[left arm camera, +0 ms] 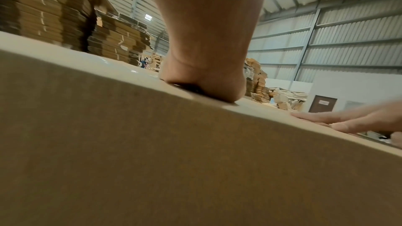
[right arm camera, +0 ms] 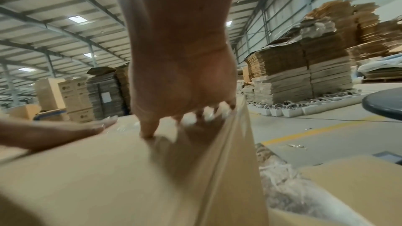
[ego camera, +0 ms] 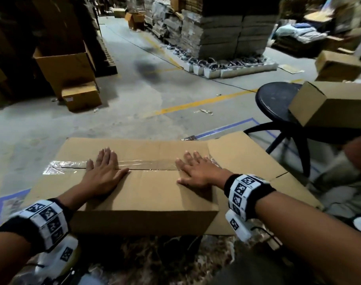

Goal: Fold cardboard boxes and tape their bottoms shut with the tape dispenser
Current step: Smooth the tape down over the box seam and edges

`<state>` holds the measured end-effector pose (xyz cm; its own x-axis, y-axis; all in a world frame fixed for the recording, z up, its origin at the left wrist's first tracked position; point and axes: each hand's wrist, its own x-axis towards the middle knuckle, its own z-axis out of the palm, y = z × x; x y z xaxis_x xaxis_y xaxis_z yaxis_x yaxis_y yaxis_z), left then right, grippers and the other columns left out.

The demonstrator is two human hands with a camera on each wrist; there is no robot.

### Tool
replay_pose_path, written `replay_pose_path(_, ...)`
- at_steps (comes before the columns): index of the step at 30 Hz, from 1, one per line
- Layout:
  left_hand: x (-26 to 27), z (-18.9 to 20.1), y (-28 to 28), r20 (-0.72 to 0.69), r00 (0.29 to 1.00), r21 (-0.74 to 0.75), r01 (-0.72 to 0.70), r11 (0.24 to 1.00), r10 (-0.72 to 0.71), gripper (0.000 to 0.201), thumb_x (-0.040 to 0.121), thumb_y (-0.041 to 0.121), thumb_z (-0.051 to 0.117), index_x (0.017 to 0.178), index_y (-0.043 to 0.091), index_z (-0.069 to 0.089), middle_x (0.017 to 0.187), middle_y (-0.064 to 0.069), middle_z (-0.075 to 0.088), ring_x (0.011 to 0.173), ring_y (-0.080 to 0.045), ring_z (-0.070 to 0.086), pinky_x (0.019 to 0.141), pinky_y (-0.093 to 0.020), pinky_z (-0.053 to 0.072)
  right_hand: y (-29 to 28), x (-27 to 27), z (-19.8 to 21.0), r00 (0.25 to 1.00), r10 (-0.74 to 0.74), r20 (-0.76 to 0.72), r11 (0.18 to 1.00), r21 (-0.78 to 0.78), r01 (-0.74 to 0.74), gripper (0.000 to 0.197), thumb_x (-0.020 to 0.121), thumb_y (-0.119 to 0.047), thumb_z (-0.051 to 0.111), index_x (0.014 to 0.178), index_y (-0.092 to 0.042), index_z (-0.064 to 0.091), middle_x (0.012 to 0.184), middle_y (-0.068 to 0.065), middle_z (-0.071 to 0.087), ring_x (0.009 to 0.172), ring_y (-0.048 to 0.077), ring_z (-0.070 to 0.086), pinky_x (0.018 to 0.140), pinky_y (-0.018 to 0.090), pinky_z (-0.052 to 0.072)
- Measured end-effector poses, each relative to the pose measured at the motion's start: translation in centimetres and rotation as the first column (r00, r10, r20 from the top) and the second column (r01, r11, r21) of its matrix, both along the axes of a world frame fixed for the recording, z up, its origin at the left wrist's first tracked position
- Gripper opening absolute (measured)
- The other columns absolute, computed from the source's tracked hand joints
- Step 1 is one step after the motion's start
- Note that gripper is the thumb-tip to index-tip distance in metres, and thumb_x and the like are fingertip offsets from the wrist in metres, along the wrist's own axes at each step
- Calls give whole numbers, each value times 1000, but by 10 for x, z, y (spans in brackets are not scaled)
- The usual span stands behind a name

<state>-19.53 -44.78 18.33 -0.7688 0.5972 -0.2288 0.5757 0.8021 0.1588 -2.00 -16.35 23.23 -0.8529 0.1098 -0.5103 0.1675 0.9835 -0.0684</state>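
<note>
A brown cardboard box [ego camera: 151,194] stands in front of me with its closed flaps facing up. A strip of clear tape [ego camera: 146,163] runs along the centre seam and hangs past the left end. My left hand [ego camera: 103,171] lies flat, fingers straight, pressing on the seam at the left. My right hand [ego camera: 196,169] lies flat on the tape near the right end. The left wrist view shows the box side [left arm camera: 152,161] and my left palm [left arm camera: 202,82] on its top. The right wrist view shows my right hand [right arm camera: 185,109] spread on the box top [right arm camera: 108,169]. No tape dispenser is in view.
A flat cardboard sheet [ego camera: 253,161] lies under and right of the box. A black stool [ego camera: 278,103] carries another box [ego camera: 331,105] at the right. An open box [ego camera: 66,73] stands at far left. Stacks of flat cartons [ego camera: 222,31] fill the back.
</note>
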Motion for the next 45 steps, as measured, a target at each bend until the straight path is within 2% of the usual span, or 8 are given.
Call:
replay_pose_path(4,16,4,19,-11,994,-2,111,994,-111,104,75,83,-9,153,15,-18,157,-5,-30,144,-18,-29,121,-46,-9,23,-8,24,992,22,128,995,-98,-10,88,95,-49,56,158,-25,-1,164,7,-14,150,31,-12,120,55,3)
replay_pose_path(8,28,9,34,0,980,-8,200,980,-200,111,69,89,-15,153,18,-17,157,-4,-30,145,-19,-28,121,-43,-10,29,-6,23,989,-22,147,999,-31,27,95,95,-62,44,157,-10,-5,163,14,-16,150,33,-11,122,53,4)
replay_pose_path(17,82,9,100,1,912,-43,409,912,-409,98,77,80,-12,152,18,-20,157,-3,-29,146,-18,-27,121,-43,-11,46,26,-11,989,91,-112,996,-12,-93,72,98,-65,16,154,-33,-16,157,7,-33,146,30,-27,120,57,-5)
replay_pose_path(23,89,11,113,55,961,-46,273,961,-270,98,83,79,-1,151,12,-22,155,-8,-33,144,-21,-30,120,-43,-13,84,31,-32,955,-265,-132,952,-191,238,102,79,-90,14,154,-28,-17,160,18,-22,143,39,-29,120,59,-2)
replay_pose_path(27,93,19,134,75,970,-122,241,963,-233,106,78,83,-1,150,9,-23,153,-10,-35,143,-25,-31,120,-52,-9,67,25,-17,935,-342,-92,906,-295,302,100,96,-65,37,151,-8,-23,162,23,-6,151,35,4,121,45,18)
replay_pose_path(36,105,12,157,87,958,-161,284,945,-273,100,77,84,-3,143,13,-31,153,-8,-37,143,-23,-32,119,-47,-14,95,20,12,989,18,-145,988,154,5,64,102,-51,36,150,-12,24,139,20,50,120,36,54,84,44,46)
replay_pose_path(39,105,15,160,87,959,-193,281,940,-268,98,78,83,-3,142,15,-31,153,-8,-37,143,-23,-32,117,-46,-15,90,17,13,940,241,-240,930,334,-153,62,99,-56,37,148,-18,32,158,23,19,141,43,28,104,55,37)
replay_pose_path(45,115,10,155,17,970,-149,244,958,-244,88,88,75,2,150,18,-25,156,-3,-34,142,-18,-33,121,-43,-12,98,16,-18,836,520,-175,854,134,-503,76,90,-65,-5,157,-30,-2,164,7,-12,151,31,-9,121,51,5)
